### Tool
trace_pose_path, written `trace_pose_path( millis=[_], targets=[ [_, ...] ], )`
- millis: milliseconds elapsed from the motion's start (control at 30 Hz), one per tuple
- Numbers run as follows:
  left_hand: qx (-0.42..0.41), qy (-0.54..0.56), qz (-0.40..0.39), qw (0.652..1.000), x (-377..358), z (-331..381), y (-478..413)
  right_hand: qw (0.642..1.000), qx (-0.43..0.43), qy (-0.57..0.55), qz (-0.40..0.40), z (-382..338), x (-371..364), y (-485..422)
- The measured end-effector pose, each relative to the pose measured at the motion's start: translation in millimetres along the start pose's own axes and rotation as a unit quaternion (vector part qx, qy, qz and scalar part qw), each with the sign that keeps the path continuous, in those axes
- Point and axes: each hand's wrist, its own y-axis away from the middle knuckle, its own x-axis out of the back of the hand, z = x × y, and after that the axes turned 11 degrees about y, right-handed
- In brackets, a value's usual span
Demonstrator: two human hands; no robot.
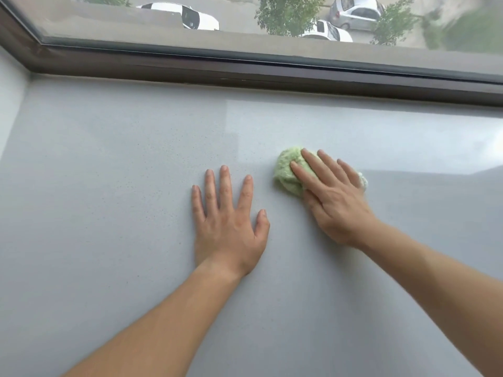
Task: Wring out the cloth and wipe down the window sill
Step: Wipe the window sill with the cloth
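A bunched light green cloth lies on the wide grey speckled window sill, right of centre. My right hand presses flat on top of the cloth, fingers stretched over it, covering its right half. My left hand rests palm down on the bare sill just left of the cloth, fingers spread, holding nothing. A small gap separates the two hands.
The dark brown window frame runs along the sill's far edge, with glass above it showing parked cars and trees outside. A pale wall reveal closes the sill at the left. Grey sill surface extends on all sides of the hands.
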Motion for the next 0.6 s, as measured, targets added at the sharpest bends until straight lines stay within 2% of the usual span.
trace_pose_path(
  millis=[33,100,167,200,267,367,433,467,533,600],
  targets=[
    [0.0,-0.001,0.0,1.0,-0.3,-0.1,0.0,1.0,-0.017,0.003,-0.002,15.9,1.7,-4.5],
    [0.003,-0.003,-0.002,1.0,-0.6,0.6,0.1,0.993,-0.119,-0.01,0.0,43.0,4.8,-19.7],
    [0.006,-0.005,-0.004,1.0,-1.9,1.0,0.2,0.976,-0.213,-0.036,0.005,48.1,5.2,-30.1],
    [0.007,-0.006,-0.003,1.0,-2.4,1.1,0.0,0.972,-0.232,-0.039,0.009,39.6,4.3,-29.1],
    [0.007,-0.003,-0.002,1.0,-2.6,1.0,-0.2,0.977,-0.21,-0.028,0.015,11.7,0.0,-9.2],
    [0.009,0.002,0.001,1.0,-2.0,1.2,0.7,0.996,-0.081,-0.011,0.017,-27.0,-8.9,49.9],
    [0.007,0.011,0.001,1.0,-1.5,1.6,-0.1,1.0,-0.011,-0.009,0.004,-23.6,-12.6,77.8],
    [0.008,0.021,0.002,1.0,-1.2,1.5,0.1,1.0,-0.001,-0.01,0.001,-11.8,-12.5,81.1],
    [0.009,0.048,0.015,0.999,0.5,1.4,1.3,0.998,-0.064,-0.021,0.003,13.2,-9.8,75.0],
    [0.003,0.09,0.042,0.995,4.4,3.3,5.4,0.983,-0.178,-0.047,-0.001,25.4,-7.7,65.2]
  ],
)
